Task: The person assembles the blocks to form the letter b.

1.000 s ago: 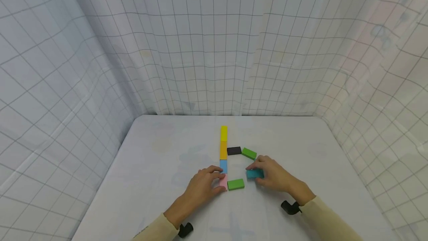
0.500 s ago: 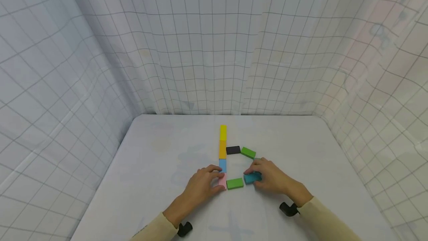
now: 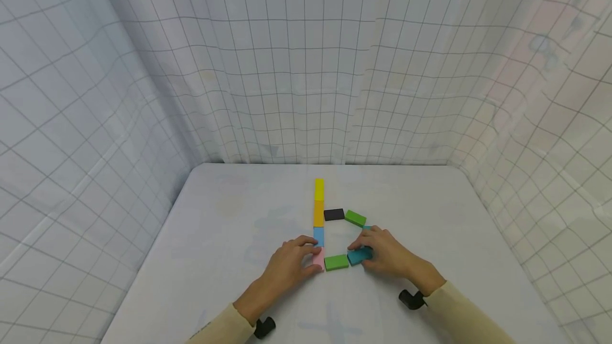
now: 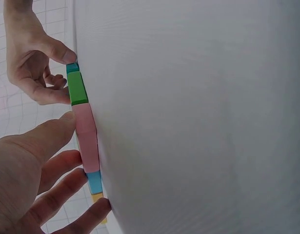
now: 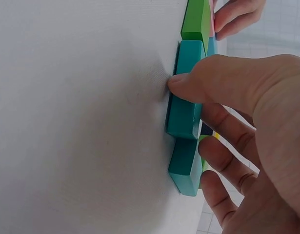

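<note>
In the head view, coloured blocks lie in a straight column with a loop on its right. My left hand (image 3: 289, 261) is at the column's near end, thumb and fingers about the pink block (image 3: 318, 260) and fingertips by the light blue block (image 3: 319, 234). My right hand (image 3: 388, 252) pinches a teal block (image 3: 357, 256) between thumb and fingers, its left end against a green block (image 3: 337, 263). That green block meets the pink one. Behind the right fingers, a second teal block (image 5: 185, 163) sits end to end with the held one, mostly hidden in the head view.
Orange (image 3: 319, 214) and yellow (image 3: 319, 189) blocks continue the column away from me. A black block (image 3: 333, 214) and another green block (image 3: 355, 218) form the loop's far side. A white table (image 3: 229, 216) lies beneath, with gridded white curtains (image 3: 296, 68) around it.
The right hand has brought the teal block toward me and slightly left, turning it at a slant until it meets the near green block. The left hand has stayed at the pink block.
</note>
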Tool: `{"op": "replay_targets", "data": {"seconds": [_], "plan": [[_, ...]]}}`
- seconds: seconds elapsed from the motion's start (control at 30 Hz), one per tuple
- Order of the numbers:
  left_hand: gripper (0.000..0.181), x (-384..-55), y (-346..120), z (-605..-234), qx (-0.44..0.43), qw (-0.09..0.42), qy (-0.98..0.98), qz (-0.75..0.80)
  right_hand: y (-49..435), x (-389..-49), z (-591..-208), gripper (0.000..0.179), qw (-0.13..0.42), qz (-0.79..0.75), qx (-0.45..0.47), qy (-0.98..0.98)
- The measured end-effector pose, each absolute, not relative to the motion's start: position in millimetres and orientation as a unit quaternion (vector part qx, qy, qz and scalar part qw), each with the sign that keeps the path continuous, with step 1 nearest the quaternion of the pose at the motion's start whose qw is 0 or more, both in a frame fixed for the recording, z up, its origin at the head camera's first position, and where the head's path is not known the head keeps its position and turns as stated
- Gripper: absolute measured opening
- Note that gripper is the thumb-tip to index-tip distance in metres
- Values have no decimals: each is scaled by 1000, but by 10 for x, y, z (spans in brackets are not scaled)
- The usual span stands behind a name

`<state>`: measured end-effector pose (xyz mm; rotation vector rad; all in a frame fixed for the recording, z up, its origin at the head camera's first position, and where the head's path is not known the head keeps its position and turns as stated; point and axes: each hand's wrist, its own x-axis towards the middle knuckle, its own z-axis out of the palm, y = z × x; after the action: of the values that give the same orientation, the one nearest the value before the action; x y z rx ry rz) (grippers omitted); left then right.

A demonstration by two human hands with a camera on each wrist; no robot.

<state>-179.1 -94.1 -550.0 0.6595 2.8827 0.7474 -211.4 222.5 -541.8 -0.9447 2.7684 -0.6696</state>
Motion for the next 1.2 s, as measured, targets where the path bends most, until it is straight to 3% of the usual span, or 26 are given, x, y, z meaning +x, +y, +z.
{"op": "replay_targets", "data": {"seconds": [1.2], "plan": [[48,-1774,-953,-5512,239,7,941,241,2180,-2081,-5461,43,83,-241,-322,912]]}}
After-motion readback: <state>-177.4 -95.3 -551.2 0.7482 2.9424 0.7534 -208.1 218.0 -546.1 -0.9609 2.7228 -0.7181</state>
